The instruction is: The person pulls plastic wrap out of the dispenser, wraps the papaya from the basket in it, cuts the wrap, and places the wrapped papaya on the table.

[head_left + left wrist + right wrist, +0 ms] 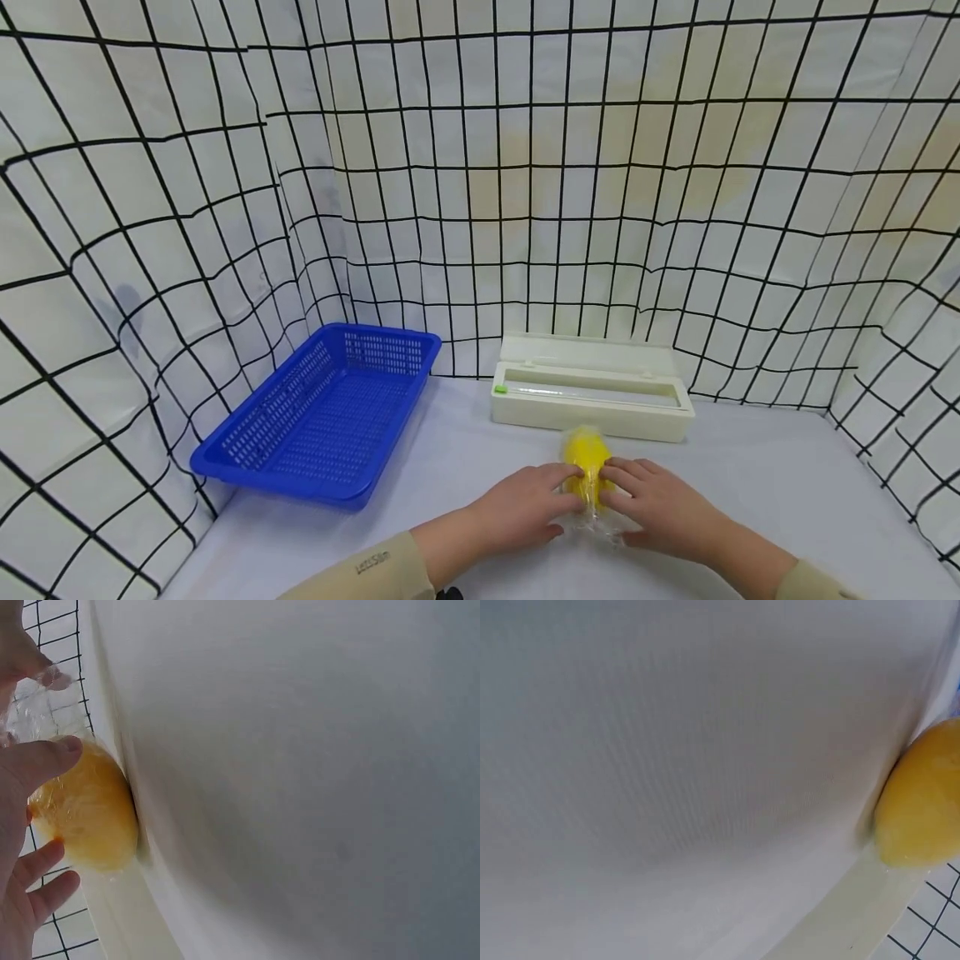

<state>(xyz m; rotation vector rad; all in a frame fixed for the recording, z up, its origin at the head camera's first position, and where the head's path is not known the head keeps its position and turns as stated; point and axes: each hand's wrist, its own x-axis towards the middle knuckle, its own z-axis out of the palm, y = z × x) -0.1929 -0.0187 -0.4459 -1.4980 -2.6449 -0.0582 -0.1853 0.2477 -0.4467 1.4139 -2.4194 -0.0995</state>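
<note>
A yellow oval fruit (588, 454), wrapped in clear cling film, lies on the white tabletop between both hands. The left hand (525, 504) holds its left side; in the left wrist view the thumb (56, 759) lies across the film and the fingers rest at the fruit's edge. From the other side the right hand (663, 508) grips the fruit, its fingers bent against it. Loose crinkled film (596, 527) bunches at the near end between the hands. In the right wrist view the fruit (922, 802) shows at the right edge, but the right hand is out of sight.
Behind the fruit stands a white cling film dispenser (585, 414), lid raised, with a green slider (500, 389) at its left end. A blue slotted basket (258, 482) sits to the left. Black wire grid (495, 167) backed with white sheeting walls the table's back and sides.
</note>
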